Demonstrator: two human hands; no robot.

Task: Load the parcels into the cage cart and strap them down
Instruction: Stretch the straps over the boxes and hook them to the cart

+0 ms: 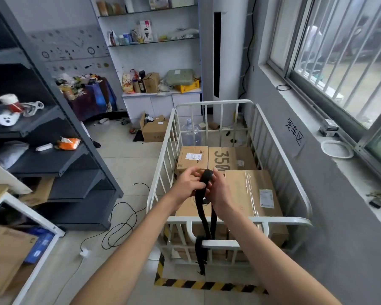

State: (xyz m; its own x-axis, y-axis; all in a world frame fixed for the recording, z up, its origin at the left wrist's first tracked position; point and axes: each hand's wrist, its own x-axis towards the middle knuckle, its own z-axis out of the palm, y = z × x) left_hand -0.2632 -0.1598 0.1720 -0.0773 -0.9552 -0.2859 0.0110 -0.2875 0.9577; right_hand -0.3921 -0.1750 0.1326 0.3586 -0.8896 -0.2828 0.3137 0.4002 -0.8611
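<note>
A white cage cart point(279, 220) stands by the grey wall with several cardboard parcels inside: one with a white label point(191, 160), one printed "350" point(231, 158), and a large taped one point(254, 194). A black strap point(204, 219) runs up from the cart's near handle rail, where it is looped, to my hands. My left hand point(188, 184) and my right hand point(218, 191) both pinch the strap's upper end above the parcels, just past the near rail.
Dark metal shelving point(59, 137) stands to the left. A black cable point(121, 227) lies on the tiled floor. An open carton point(153, 128) and a water jug point(190, 134) sit beyond the cart. Yellow-black tape point(207, 285) marks the floor bay. Cardboard boxes point(5, 258) are at the lower left.
</note>
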